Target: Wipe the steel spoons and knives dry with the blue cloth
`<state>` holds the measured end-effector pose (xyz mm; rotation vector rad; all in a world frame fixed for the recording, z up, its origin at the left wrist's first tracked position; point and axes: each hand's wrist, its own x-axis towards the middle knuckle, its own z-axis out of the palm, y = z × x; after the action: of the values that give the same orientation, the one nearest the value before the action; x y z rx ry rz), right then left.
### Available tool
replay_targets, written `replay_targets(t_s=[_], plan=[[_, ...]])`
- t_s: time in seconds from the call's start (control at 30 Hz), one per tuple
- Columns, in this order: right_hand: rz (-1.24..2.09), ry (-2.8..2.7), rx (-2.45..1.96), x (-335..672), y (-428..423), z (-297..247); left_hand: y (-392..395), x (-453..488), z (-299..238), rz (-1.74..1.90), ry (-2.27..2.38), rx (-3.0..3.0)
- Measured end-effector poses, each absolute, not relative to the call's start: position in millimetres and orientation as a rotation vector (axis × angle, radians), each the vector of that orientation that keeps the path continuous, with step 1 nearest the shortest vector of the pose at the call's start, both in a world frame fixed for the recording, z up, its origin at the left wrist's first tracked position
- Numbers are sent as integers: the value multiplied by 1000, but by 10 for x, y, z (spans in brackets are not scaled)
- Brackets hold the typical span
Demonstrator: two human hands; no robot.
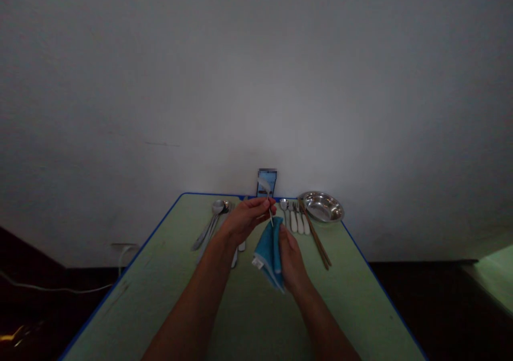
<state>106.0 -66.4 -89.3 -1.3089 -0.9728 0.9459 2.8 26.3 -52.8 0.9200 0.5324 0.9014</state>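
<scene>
A metal spoon is held up over the table, bowl end toward the wall. My left hand pinches it near the neck, fingers closed. Its handle runs down into a folded blue cloth with a white label. My right hand grips the cloth around the lower handle, whose end is hidden. Left of my hands lie several ladles or large spoons, partly behind my left wrist. To the right are a small spoon and several white-handled forks.
A pair of brown chopsticks slants beside the forks. A shiny metal bowl stands at the far right corner. A phone leans against the wall behind the green, blue-edged table. A white cable runs at the left.
</scene>
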Motion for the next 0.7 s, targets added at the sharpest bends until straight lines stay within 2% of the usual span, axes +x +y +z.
replay_targets(t_s=[0.3,0.7], plan=[[904,-906,-1335,1067,-681,-980,278,89,-532,922,536,895],[1108,-760,-1308,1113,-699,-1020,314,83,-498,943,603,879]])
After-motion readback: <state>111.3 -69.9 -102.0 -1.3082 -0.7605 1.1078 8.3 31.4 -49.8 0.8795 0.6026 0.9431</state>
